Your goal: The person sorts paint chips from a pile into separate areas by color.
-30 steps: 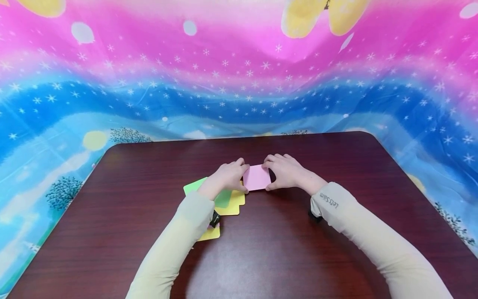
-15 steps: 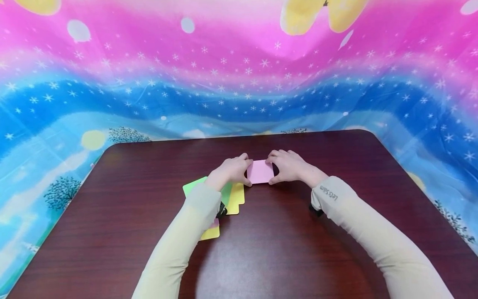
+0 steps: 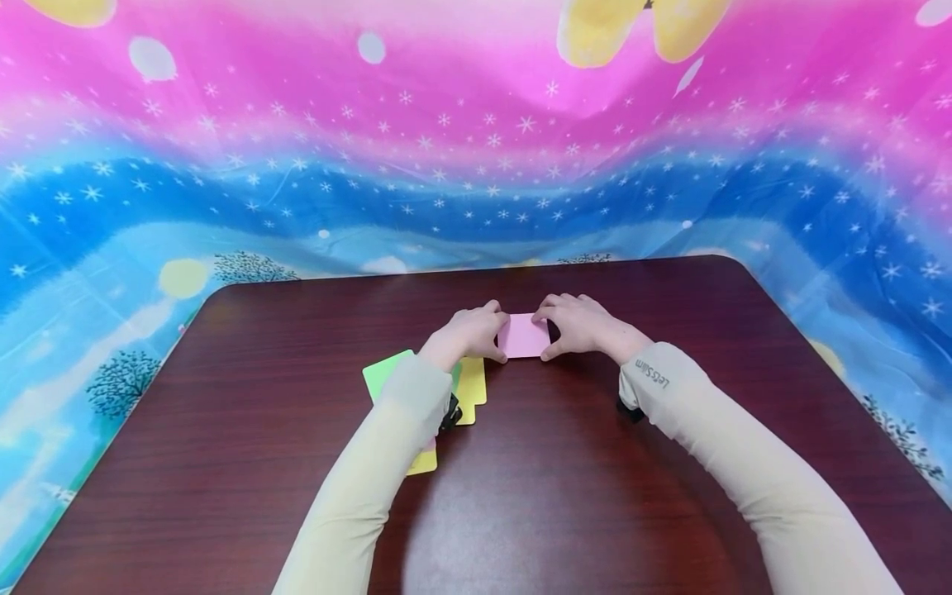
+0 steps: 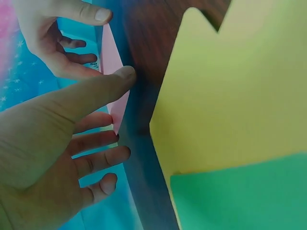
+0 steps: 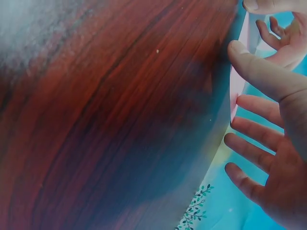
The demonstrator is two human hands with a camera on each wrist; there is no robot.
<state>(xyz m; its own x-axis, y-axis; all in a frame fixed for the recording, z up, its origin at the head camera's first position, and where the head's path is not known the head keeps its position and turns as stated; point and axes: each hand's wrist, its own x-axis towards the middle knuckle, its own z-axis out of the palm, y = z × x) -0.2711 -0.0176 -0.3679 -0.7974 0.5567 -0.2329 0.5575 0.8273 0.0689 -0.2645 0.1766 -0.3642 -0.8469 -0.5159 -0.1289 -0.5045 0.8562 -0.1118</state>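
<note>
A small pink card (image 3: 524,335) is held between both hands over the far middle part of the table. On its left edge, my left hand (image 3: 464,333) pinches it with thumb and fingertips. The right hand (image 3: 583,326) grips the opposite edge the same way. From the left wrist, the pink card (image 4: 111,52) looks thin and is seen nearly edge-on. The right wrist view shows only a narrow strip of it, behind the right thumb (image 5: 247,60). The other fingers of both hands are spread.
A green card (image 3: 382,376) overlaps yellow cards (image 3: 473,384) left of centre on the dark wooden table (image 3: 558,496). The left forearm partly covers them. Another yellow card (image 3: 424,463) lies nearer. A patterned cloth (image 3: 476,165) hangs behind the table.
Both hands have moved the pink card a little away from me and to the right. It now looks flatter in the head view. The green and yellow cards stay where they were.
</note>
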